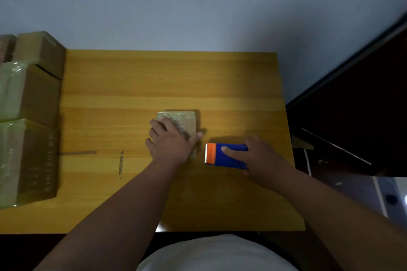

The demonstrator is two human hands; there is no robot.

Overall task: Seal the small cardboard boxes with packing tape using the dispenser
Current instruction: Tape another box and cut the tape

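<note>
A small cardboard box (185, 121) with shiny tape over its top lies near the middle of the wooden table (154, 81). My left hand (169, 141) rests flat on the box, fingers spread, thumb along its right side. Just right of the box, my right hand (257, 156) grips a blue tape dispenser (229, 155) with an orange toothed cutter end pointing left toward the box. The dispenser sits low on the table, a small gap apart from the box.
Several taped cardboard boxes (28, 116) are stacked along the table's left edge. Two short tape strips (120, 163) stick to the tabletop left of my forearm. A dark cabinet (352, 116) stands right of the table; a wall rises behind.
</note>
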